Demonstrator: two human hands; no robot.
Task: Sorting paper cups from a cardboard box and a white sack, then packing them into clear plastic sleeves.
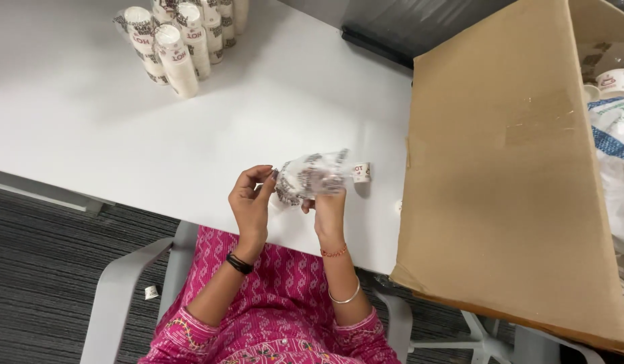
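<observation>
Gripping at its open end, the left hand (252,199) pinches the clear crinkled plastic sleeve of small white printed paper cups (312,176), which lies over the near edge of the white table (89,114); at three o'clock from it the right hand (329,205) clasps the sleeve's middle from below. The step looks like unwrapping, and the next move would call for peeling the film back. At eleven o'clock lie more wrapped cup stacks (180,40); at three o'clock stands a brown cardboard box (500,168).

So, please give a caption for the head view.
Both hands hold a plastic-wrapped sleeve of paper cups over a white table.
</observation>
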